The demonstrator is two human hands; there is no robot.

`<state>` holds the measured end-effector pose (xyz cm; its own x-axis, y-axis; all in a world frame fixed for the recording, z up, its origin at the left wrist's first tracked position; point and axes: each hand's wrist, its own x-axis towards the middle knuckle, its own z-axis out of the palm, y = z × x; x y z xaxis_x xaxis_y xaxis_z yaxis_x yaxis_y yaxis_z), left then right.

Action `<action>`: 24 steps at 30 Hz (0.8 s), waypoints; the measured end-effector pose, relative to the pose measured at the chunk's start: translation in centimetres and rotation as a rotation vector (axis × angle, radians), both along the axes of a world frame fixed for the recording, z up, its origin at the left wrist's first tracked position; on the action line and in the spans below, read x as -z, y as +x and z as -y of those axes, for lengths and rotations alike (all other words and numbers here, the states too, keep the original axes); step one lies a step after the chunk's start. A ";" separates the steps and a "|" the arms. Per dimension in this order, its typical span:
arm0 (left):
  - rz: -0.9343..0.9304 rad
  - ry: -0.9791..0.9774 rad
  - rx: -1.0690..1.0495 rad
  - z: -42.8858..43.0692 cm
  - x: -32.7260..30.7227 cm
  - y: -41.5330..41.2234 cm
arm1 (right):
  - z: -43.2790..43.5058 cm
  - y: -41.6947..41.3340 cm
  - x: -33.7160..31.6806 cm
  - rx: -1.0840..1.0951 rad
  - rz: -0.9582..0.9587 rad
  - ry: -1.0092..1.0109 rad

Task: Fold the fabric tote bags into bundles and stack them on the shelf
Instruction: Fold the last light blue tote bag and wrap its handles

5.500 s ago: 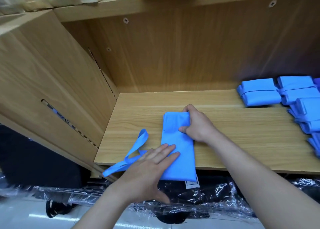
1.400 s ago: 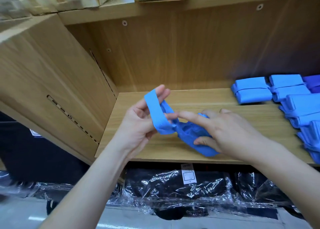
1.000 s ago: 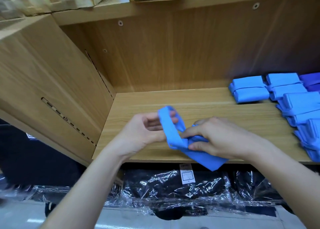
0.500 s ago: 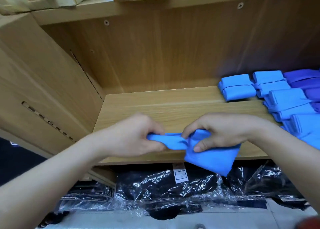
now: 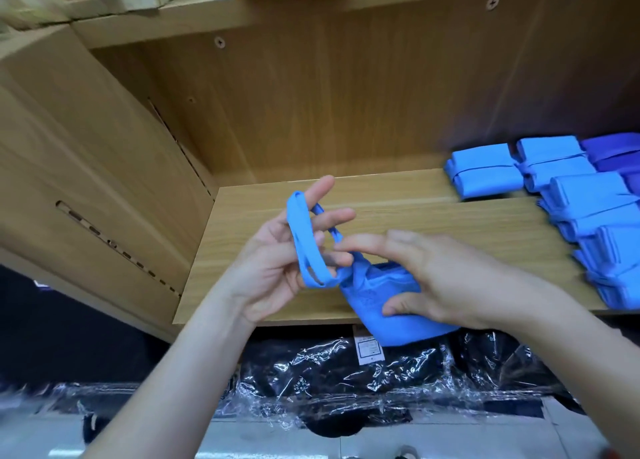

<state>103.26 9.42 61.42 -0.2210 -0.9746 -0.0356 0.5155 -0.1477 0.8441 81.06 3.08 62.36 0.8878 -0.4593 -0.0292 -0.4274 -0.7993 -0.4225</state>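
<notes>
I am holding a folded blue tote bag over the front edge of the wooden shelf, its lower corner hanging past the board in front of the goods stored below. My right hand is gripping the folded body. The thumb is pressing in from the near side and the fingers are arching over the top, while my index finger is reaching left and touching the bag's strap where it leaves the fabric.

My left hand is turning palm-up just beside the bag, fingers spread and nearly straight, not clenching. The strap is looping round them as a flat band, running across the front of the fingers and coming back behind them. The upper 2 fingers are pointing up and to the right, above the loop.

Finished light blue bundles, each bound by its own strap, are lying in rows at the right end of the shelf, well apart from my hands. Darker blue bundles are sitting behind them at the far right. To the left, the cabinet's side panel is showing a slotted strip. Under the shelf, black packs wrapped in clear plastic are lying side by side, with a white label just below the bag.
</notes>
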 end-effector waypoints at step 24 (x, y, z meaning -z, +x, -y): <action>1.853 -0.959 -0.046 0.0 -0.1 -1.1 | 3.1 -0.5 0.3 -0.037 0.035 0.428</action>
<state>102.20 9.46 61.47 -0.5078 -0.8187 0.2682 -0.8437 0.5355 0.0374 80.57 -0.07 62.08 0.9072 -0.3805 -0.1797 -0.3814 -0.5630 -0.7332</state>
